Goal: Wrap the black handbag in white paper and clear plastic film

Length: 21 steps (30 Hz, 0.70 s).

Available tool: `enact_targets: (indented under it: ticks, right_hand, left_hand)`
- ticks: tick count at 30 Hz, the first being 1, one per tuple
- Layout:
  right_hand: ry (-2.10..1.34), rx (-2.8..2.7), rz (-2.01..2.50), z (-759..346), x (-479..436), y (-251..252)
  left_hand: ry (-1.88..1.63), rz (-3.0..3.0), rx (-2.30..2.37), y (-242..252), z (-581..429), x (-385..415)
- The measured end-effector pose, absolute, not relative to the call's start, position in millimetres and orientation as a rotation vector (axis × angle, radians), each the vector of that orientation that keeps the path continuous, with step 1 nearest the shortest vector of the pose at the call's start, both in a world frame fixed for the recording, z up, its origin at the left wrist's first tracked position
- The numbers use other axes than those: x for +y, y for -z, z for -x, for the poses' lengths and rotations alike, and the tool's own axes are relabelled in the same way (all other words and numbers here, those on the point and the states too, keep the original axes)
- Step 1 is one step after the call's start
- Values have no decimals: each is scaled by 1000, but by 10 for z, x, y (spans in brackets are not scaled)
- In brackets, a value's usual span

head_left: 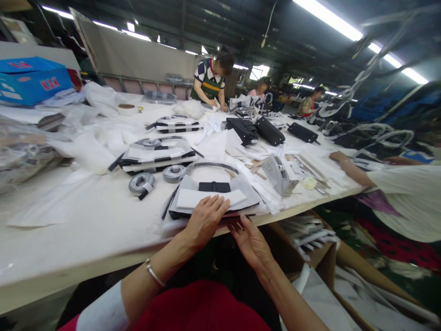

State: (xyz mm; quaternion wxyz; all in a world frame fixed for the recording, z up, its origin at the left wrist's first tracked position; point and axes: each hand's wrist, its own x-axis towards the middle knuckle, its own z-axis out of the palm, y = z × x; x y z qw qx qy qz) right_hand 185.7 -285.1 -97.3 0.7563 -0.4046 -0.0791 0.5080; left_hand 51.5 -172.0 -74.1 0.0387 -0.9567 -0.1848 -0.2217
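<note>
A flat black handbag (179,214) lies at the table's front edge, partly wrapped in white sheet, with a curved wrapped handle at its far side. A white foam strip (186,198) rests across it, below a black strap piece (214,186). My left hand (208,216) lies flat on the strip and the bag, fingers stretched out. Beside it, my right hand (250,239) is palm up at the bag's near edge, thumb and fingers apart; its fingertips are partly hidden beneath the edge. Two coiled wrapped straps (142,184) sit to the left and behind.
More wrapped bags (156,154) lie farther back. Black bags (270,131) and a grey tape dispenser (278,174) are to the right. A co-worker's arm (354,170) reaches in from the right. An open carton (320,262) stands below the table edge. A blue box (34,80) is far left.
</note>
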Motion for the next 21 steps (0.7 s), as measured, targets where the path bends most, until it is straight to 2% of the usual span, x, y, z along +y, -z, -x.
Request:
enact_targets:
  ticks: [13,21]
  right_hand:
    - [-1223,179,976,-1703,-2678,523]
    - [-1069,387,1049,-1605,-2504,579]
  left_hand:
    - [675,2757,-634,863,-452,-1913]
    - [685,2658,-575,976,-471,-1979]
